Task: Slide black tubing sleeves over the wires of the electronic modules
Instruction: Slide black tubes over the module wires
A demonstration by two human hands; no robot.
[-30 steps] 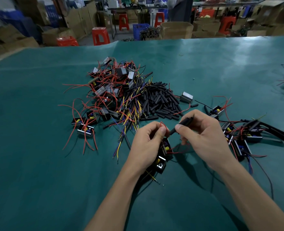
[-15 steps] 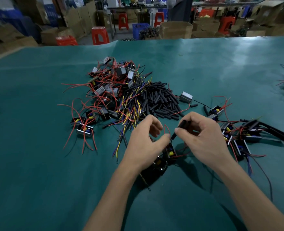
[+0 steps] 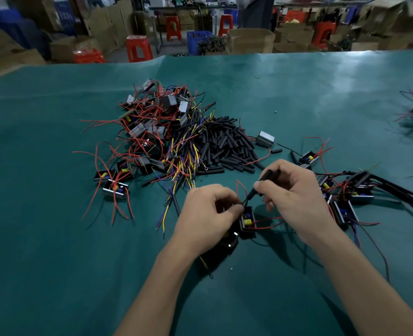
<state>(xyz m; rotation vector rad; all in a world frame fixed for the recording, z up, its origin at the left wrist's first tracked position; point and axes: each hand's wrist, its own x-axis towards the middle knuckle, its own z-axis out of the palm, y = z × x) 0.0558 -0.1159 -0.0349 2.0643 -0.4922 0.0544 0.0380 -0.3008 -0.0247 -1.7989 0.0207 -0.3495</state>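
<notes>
My left hand [image 3: 206,212] pinches a wire just above a small black module [image 3: 247,220] with yellow and blue parts, which rests on the green mat. A black tubing sleeve [image 3: 261,181] is held between thumb and forefinger of my right hand [image 3: 295,190], its lower end meeting the wire at my left fingertips. Red wires from the module loop up and trail right under my right hand. A second dark module [image 3: 228,241] lies partly hidden beneath my left hand.
A heap of unsleeved modules [image 3: 152,127] with red, yellow and blue wires lies behind my hands, beside a pile of loose black sleeves [image 3: 227,146]. Sleeved modules [image 3: 351,192] lie at the right. One grey module [image 3: 265,138] sits alone. Boxes and red stools stand beyond the green table [image 3: 55,238].
The module has dropped from under my left hand onto the mat between my hands. My right hand has tilted the sleeve down onto the wire, and both hands shifted slightly lower.
</notes>
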